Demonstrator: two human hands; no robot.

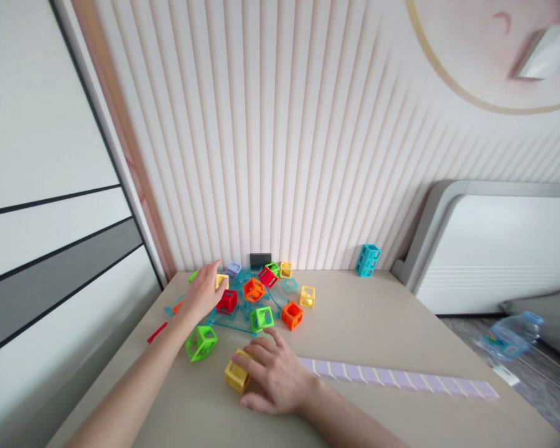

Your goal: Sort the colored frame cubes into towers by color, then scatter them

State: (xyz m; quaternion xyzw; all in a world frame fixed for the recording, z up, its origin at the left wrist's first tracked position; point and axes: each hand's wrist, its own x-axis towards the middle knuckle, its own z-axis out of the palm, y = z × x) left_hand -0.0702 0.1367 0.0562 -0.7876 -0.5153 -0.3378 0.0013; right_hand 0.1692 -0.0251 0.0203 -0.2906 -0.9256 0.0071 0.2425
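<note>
My left hand (206,290) reaches into the pile of toy pieces at the back left. A yellow open-sided cube (221,281) shows between its thumb and fingers, partly covered by the hand. Closer to me, my right hand (280,373) has its fingers and thumb around another yellow cube (236,374) on the table. A green frame piece (201,343) with slanted sides lies between my forearms. Just beyond the right hand are a green cube (262,318) and an orange cube (292,315). Beside the left hand sits a red cube (227,302).
A row of flat lilac tiles (396,378) runs right across the table (354,330). A stacked teal block (368,260) stands by the ribbed wall. Clear blue pieces, a red stick (157,333) and a black box (260,261) lie leftward. A plastic bottle (511,336) is off the right edge.
</note>
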